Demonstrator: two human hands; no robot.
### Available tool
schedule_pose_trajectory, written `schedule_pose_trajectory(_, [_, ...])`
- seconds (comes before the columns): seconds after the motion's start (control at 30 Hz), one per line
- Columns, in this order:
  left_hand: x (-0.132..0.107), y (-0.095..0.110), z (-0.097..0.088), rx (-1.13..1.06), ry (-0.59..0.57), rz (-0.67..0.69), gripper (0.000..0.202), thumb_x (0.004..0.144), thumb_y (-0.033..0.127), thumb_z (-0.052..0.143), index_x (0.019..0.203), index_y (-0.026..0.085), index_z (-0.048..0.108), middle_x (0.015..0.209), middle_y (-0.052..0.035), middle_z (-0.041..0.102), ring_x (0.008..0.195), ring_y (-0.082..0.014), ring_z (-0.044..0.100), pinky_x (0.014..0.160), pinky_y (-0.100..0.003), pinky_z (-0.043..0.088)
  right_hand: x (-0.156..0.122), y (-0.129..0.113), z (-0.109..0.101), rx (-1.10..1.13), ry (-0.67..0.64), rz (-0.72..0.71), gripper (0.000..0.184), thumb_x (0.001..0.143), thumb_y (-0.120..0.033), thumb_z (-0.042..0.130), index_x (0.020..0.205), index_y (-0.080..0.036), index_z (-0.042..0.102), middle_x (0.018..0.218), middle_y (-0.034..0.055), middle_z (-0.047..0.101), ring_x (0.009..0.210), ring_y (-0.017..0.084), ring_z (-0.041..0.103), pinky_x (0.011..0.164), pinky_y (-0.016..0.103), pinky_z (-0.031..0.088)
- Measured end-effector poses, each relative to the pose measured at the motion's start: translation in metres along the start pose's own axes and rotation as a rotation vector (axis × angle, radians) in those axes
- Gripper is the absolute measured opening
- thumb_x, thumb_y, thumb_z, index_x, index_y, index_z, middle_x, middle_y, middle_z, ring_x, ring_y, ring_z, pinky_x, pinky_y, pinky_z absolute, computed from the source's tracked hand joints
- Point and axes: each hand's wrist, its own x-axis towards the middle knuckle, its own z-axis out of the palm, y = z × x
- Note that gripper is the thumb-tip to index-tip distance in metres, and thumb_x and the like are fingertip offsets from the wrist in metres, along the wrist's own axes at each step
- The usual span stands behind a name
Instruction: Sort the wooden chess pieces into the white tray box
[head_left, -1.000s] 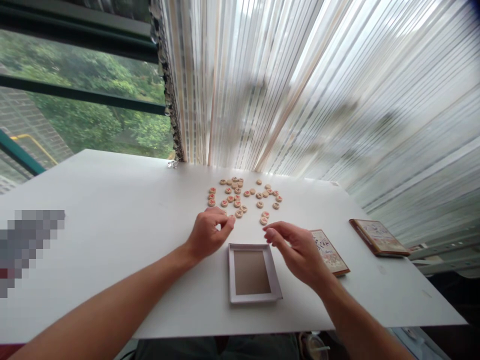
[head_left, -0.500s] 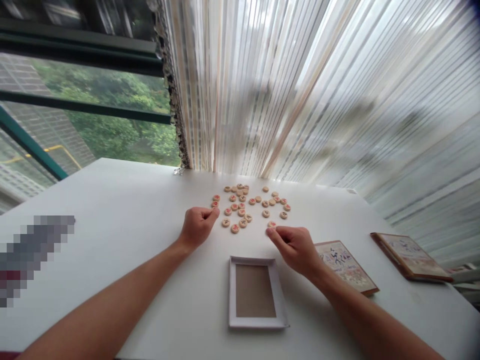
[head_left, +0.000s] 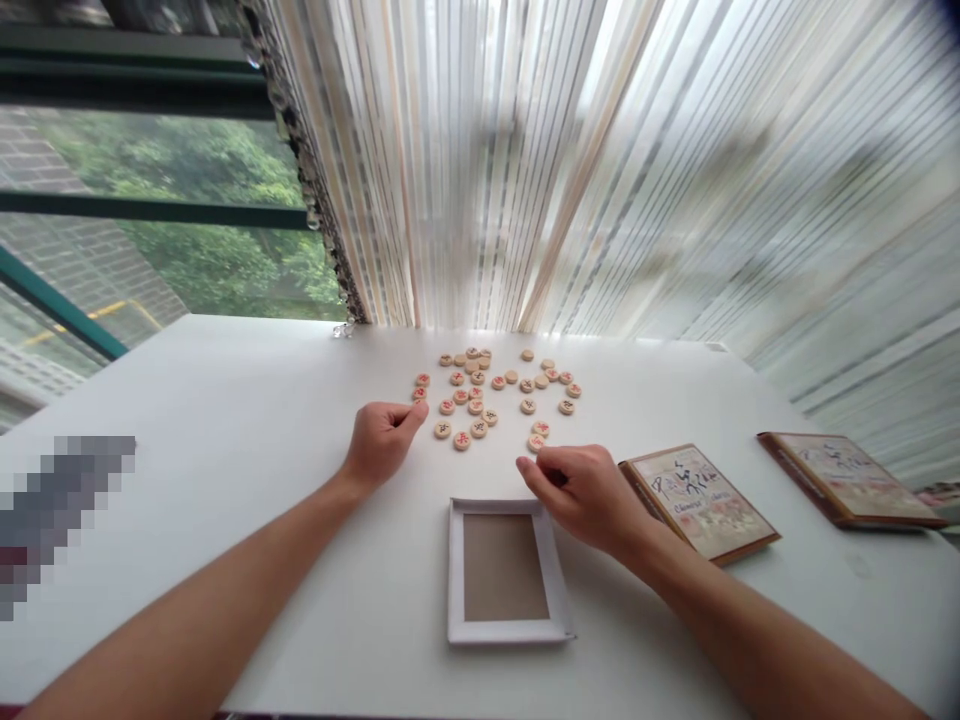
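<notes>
Round wooden Chinese chess pieces (head_left: pixel 475 407) with red or black characters lie scattered on the white table (head_left: pixel 300 380); several show blank faces. My left hand (head_left: pixel 382 440) is closed in a pinch at the left side of the pieces. Its fingertips are on a red-marked piece, mostly covered, just below two other red pieces (head_left: pixel 420 394) in a column. My right hand (head_left: pixel 589 495) is closed, thumb against curled fingers, just below two red pieces (head_left: pixel 537 442). What it holds, if anything, is hidden.
A shallow white box tray (head_left: pixel 457 580) with a brown bottom stands in front of me. Two Chinese chess boxes (head_left: pixel 701 505) with printed covers lie to the right. A string curtain (head_left: pixel 480 200) hangs behind the table, with a window (head_left: pixel 195 180) at the left.
Beside my right hand, a second red piece now shows below the first, and that hand has drawn back slightly. My left hand stays pinched by its column. The view has shifted a little.
</notes>
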Motion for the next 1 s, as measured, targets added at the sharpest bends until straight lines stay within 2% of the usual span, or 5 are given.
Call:
schedule_pose_trajectory(0.37, [0.003,0.018,0.000,-0.046,0.098,0.048,0.055,0.092,0.045,0.055,0.044,0.019,0.052,0.039,0.0032,0.037,0.041,-0.0111,0.037,0.047,-0.025,0.028,0.005,0.014,0.006,0.041,0.089,0.022,0.052,0.102,-0.040,0.049,0.058,-0.022,0.027,0.053,-0.0058,0.025,0.049,0.009,0.025,0.049,0.028,0.022])
schedule_pose_trajectory(0.57, [0.042,0.041,-0.021,-0.021,0.173,0.133,0.039,0.092,0.042,0.056,0.064,0.018,0.068,0.045,0.0034,0.046,0.043,-0.0119,0.041,0.048,-0.024,0.033,0.009,0.025,0.004,0.065,0.219,0.056,0.054,0.101,-0.043,0.051,0.057,-0.023,0.028,0.053,-0.0056,0.024,0.049,0.010,0.026,0.049,0.028,0.023])
schedule_pose_trajectory(0.7, [0.062,0.032,-0.024,0.028,0.245,0.190,0.031,0.092,0.039,0.055,0.073,0.018,0.069,0.051,0.0030,0.051,0.047,-0.0120,0.044,0.051,-0.023,0.034,0.018,0.037,-0.006,0.068,0.293,0.082,0.054,0.098,-0.044,0.055,0.055,-0.023,0.029,0.052,-0.0054,0.024,0.050,0.011,0.025,0.049,0.029,0.022])
schedule_pose_trajectory(0.8, [0.060,0.013,-0.015,0.072,0.264,0.223,0.030,0.091,0.035,0.056,0.066,0.019,0.062,0.049,0.0048,0.043,0.047,-0.0119,0.038,0.051,-0.024,0.031,0.023,0.048,-0.015,0.048,0.340,0.110,0.054,0.097,-0.042,0.055,0.054,-0.023,0.027,0.053,-0.0053,0.021,0.051,0.011,0.023,0.051,0.029,0.022])
schedule_pose_trajectory(1.0, [0.041,-0.006,-0.003,0.134,0.201,0.318,0.052,0.085,0.033,0.063,0.055,0.023,0.021,0.054,0.0061,0.019,0.052,-0.0096,0.020,0.053,-0.027,0.020,0.019,0.050,-0.017,0.022,0.296,0.149,0.054,0.097,-0.040,0.058,0.055,-0.023,0.028,0.054,-0.0058,0.022,0.052,0.010,0.023,0.051,0.028,0.022])
